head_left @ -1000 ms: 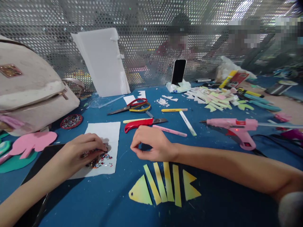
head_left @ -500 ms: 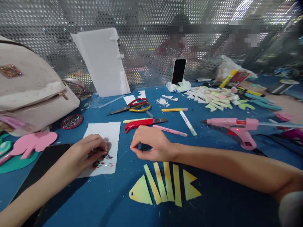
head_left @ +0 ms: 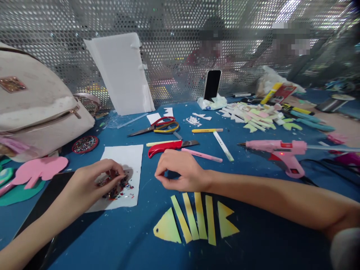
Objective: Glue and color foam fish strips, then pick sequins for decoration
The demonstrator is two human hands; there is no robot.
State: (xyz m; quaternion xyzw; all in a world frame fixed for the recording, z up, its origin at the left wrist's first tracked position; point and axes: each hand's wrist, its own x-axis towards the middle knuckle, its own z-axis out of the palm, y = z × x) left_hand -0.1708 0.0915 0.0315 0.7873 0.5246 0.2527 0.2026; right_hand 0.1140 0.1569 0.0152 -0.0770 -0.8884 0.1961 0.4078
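Observation:
My left hand [head_left: 98, 180] is over a white sheet [head_left: 133, 159], thumb and fingertips pinched together; anything between them is too small to make out. Small dark and red bits [head_left: 119, 191] lie on the sheet beneath it. My right hand [head_left: 180, 170] rests on the blue table, thumb and fingers closed in a ring, and I cannot tell whether they hold anything. Just below it lies a fish shape cut in pieces: a yellow-green head [head_left: 168, 227] with a dark eye, several strips [head_left: 210, 221] and a forked tail [head_left: 225, 221]. A red-handled knife [head_left: 165, 147] lies above my right hand.
Scissors [head_left: 157, 127], markers [head_left: 207, 131] and a pink glue gun [head_left: 281, 148] lie beyond my hands. A round dish of bits [head_left: 85, 144] sits by a white backpack [head_left: 36, 108]. Foam scraps [head_left: 253, 114] are piled near an upright phone [head_left: 212, 85].
My left hand has shifted slightly left, showing more of the bits on the sheet. My right hand has stayed in place.

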